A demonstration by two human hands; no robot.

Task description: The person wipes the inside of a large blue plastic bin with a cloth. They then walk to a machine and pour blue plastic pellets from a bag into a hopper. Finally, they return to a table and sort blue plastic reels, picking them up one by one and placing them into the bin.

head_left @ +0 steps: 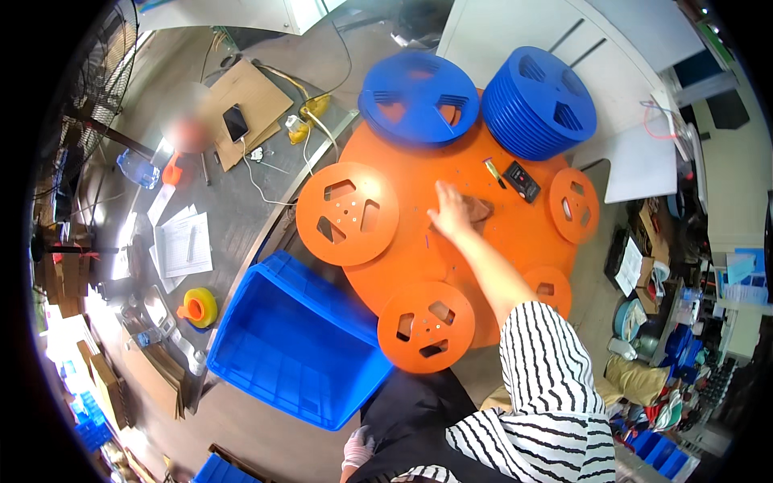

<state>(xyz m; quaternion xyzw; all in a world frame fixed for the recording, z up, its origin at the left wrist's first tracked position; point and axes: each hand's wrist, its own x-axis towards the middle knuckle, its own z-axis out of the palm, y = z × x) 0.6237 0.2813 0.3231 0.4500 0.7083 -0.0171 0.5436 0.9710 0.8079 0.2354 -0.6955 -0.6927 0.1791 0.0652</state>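
My right hand (452,212), bare, reaches over the round orange tabletop (419,181) with its thumb held apart from the fingers. A crumpled brown piece (478,210), perhaps cloth, lies against its right side; I cannot make out its kind. Low in the picture, my left hand (357,448), in a pale glove, is beside my dark apron, its fingers mostly hidden. Orange reel discs with cut-out windows sit round the tabletop's rim: one large disc (348,213) at left, another (427,327) nearest me, smaller ones at right. A black handheld meter (522,182) lies beyond my hand.
Blue reels (419,101) and a tall blue reel stack (538,103) stand at the tabletop's far side. An empty blue bin (298,346) is at its near left. The grey bench (241,189) at left bears a phone (235,122), papers (183,245) and yellow tape (198,307).
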